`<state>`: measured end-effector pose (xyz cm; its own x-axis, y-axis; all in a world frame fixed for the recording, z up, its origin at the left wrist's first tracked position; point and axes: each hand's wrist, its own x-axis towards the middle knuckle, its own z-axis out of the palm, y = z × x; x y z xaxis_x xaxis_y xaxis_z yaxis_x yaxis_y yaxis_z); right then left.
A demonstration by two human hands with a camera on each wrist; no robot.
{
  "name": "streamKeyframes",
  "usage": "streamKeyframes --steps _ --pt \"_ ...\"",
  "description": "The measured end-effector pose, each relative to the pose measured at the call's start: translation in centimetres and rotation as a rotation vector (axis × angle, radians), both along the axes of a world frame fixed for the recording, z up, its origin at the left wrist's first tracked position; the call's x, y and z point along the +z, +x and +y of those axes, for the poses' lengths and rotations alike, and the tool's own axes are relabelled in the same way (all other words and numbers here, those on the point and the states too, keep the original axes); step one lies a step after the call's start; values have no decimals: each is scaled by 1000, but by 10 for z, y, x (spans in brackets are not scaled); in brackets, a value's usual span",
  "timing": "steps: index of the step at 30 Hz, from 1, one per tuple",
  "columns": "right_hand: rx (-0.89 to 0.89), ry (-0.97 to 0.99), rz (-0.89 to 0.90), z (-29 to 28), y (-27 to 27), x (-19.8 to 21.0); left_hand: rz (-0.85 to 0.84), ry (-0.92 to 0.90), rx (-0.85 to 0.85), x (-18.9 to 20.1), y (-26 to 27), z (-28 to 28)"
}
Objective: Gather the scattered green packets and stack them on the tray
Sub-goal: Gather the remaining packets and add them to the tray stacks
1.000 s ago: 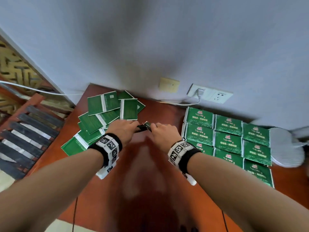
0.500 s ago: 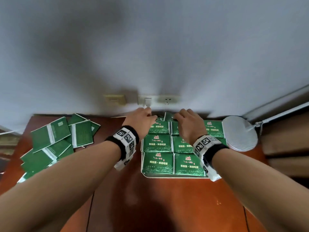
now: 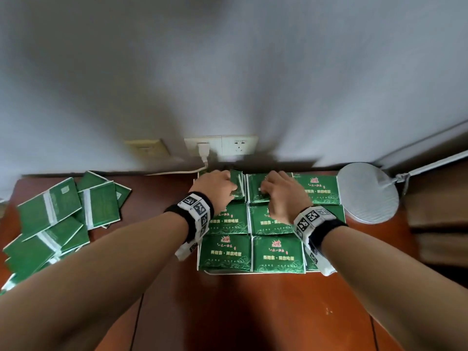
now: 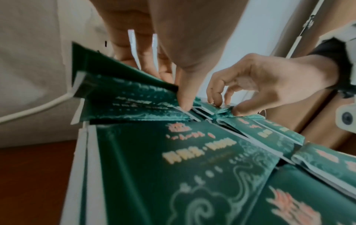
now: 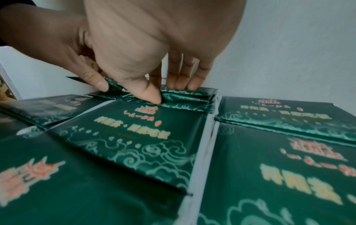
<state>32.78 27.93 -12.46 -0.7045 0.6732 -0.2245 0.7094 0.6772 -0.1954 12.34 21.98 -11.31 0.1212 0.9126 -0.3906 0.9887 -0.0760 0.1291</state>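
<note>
we have both hands at the far row of the tray (image 3: 253, 272), right under the wall socket (image 3: 239, 145). our left hand (image 3: 215, 187) pinches a small bundle of green packets (image 3: 237, 184), thumb on the near face and the other fingers (image 4: 148, 60) behind it, so the bundle stands tilted on edge with its long axis running near to far, its lower edge resting on the far-left stack. our right hand (image 3: 282, 196) is just to the right of it, fingers curled down with the thumb and fingertips nipping the near edge of the top packet on the far-middle stack (image 5: 185, 97); whether it lifts that packet or only steadies it we cannot tell. so the held bundle lies directly under and between the left fingers, touching the stack below, and the left hand is the one that carries it; the right is beside, not on it. we judge the coming move to be tipping the bundle flat onto the far-left stack and squaring it. the scattered packets (image 3: 63, 216) still to gather lie well apart on the left of the bench (image 3: 253, 312), nearer the left hand. a round white lamp base (image 3: 368, 192) sits just right of the tray.
</note>
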Motion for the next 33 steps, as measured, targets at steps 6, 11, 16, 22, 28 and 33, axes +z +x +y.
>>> streamKeyframes --steps 6,11,16,22,28,33 --pt "-37 -14 59 1 4 -9 -24 -20 18 -20 -2 -4" --pt "-48 -11 96 -1 5 -13 -42 -6 36 -28 -7 -3" --pt "-51 -15 92 -2 4 -14 -50 -53 46 -32 -8 3" --pt "-51 -9 91 0 2 -15 -3 -13 2 -32 -7 7" --pt "-47 -9 80 1 1 -14 -35 -5 14 -36 -9 9" --pt "-51 -1 71 -1 0 -12 -125 10 57 -42 -12 9"
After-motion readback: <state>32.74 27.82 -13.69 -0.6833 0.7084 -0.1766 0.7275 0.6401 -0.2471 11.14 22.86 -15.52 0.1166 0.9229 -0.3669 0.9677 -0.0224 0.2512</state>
